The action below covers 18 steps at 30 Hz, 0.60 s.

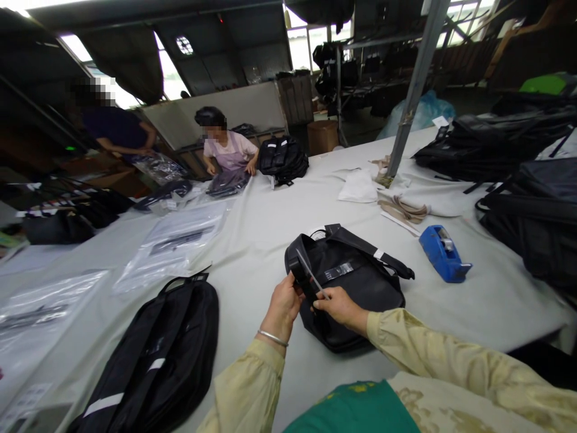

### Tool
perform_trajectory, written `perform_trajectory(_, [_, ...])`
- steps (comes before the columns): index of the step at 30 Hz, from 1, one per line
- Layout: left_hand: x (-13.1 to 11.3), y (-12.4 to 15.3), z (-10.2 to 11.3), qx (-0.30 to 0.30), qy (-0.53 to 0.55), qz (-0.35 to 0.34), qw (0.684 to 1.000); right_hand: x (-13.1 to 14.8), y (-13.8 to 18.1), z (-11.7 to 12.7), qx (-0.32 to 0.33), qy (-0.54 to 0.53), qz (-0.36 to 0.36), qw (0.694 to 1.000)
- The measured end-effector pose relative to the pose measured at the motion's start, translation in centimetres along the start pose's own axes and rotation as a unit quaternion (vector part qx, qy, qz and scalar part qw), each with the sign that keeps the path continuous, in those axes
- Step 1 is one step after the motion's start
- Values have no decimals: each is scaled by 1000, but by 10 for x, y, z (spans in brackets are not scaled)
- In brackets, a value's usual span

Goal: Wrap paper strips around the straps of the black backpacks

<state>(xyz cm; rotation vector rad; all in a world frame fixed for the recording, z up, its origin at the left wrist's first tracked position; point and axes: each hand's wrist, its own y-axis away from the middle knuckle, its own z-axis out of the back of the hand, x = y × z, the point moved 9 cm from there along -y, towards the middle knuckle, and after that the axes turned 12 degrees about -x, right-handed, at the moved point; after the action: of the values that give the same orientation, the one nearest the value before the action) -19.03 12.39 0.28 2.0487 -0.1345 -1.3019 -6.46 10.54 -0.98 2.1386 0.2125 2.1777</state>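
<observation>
A black backpack point(356, 282) lies on the white table point(261, 228) in front of me. My left hand point(285, 304) grips the near edge of the bag, fingers closed round a black strap or handle. My right hand point(339, 305) pinches the same strap from the right, together with a thin grey strip or tool that I cannot make out. A second black backpack point(166, 355) with white reflective stripes lies flat at the near left, untouched.
A blue tape dispenser point(442, 252) sits right of the bag. Clear plastic bags point(174, 243) lie at left. More black bags point(532, 210) pile up at right. A metal post point(412, 90) rises from the table. Two people work at the far end near another backpack point(282, 159).
</observation>
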Motion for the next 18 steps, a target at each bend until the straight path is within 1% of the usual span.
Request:
perform_trajectory(3, [-3,2,-4,7,-6,-2,1000,13,-10,2,-32,3,20,999])
perform_trajectory(5, [-8,2,-7,5,-12,-13,1000,27,-18,1,-35,12,42,998])
perform_trajectory(7, [-16,3,-9,0,-22,-35,999,39,-23,1,-39,20,56,997])
perform_trajectory(10, [-28,3,-11,-12,-45,-76,996,48,-23,1,-36,16,65,997])
perform_trajectory(14, [-41,4,-15,-31,-63,-113,991,47,-22,-1,3,26,48,998])
perform_trajectory(16, [-49,4,-17,-45,-54,-113,991,39,-21,0,9,40,37,998])
perform_trajectory(18, [-58,4,-21,-54,-36,-100,993,23,-15,-1,10,56,21,998])
